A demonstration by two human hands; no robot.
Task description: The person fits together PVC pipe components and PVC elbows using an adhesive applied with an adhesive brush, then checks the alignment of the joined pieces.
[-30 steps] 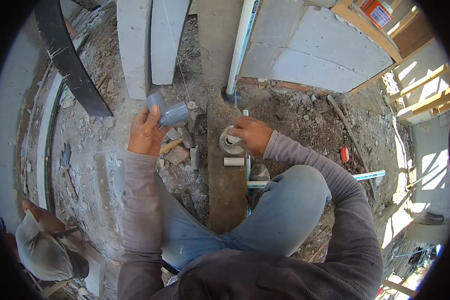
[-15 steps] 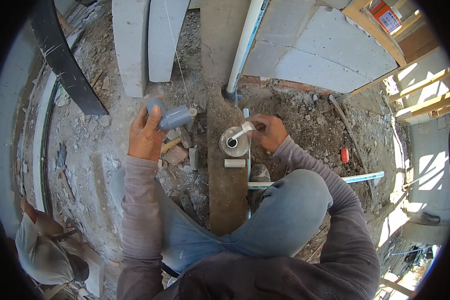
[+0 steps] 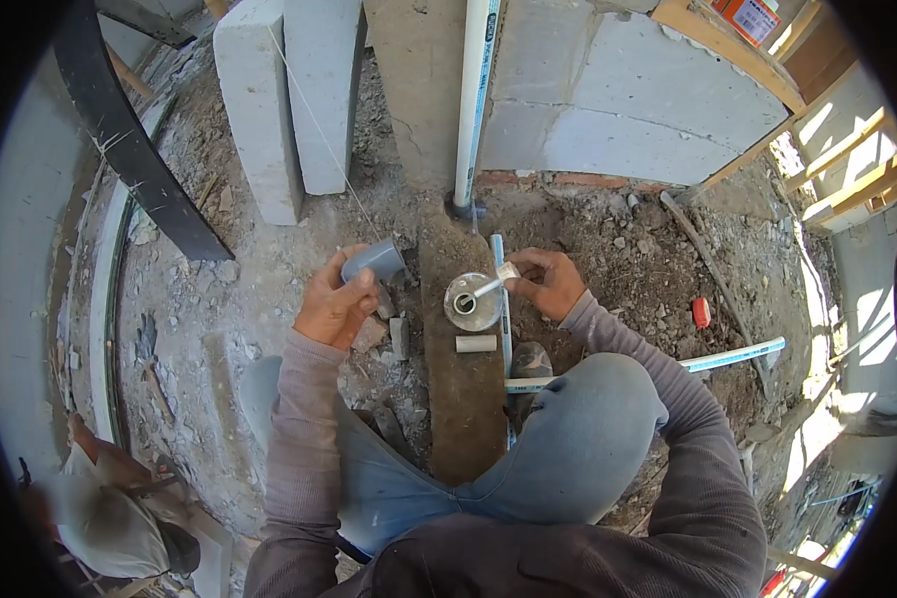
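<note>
My left hand grips a grey plastic pipe elbow, held over the rubble just left of a long board. My right hand pinches the white cap of a glue brush whose stem dips into an open round tin standing on the board. A short white pipe piece lies on the board just below the tin. My knees in blue jeans fill the lower middle.
A white upright pipe rises at the wall behind the tin. Grey blocks stand at the back left. A thin white pipe lies right, near a small red object. Another person crouches at lower left.
My left hand brought the grey elbow down and right, closer to the tin. My right hand lifted the brush cap off the tin and now holds it tilted, stem in the tin.
</note>
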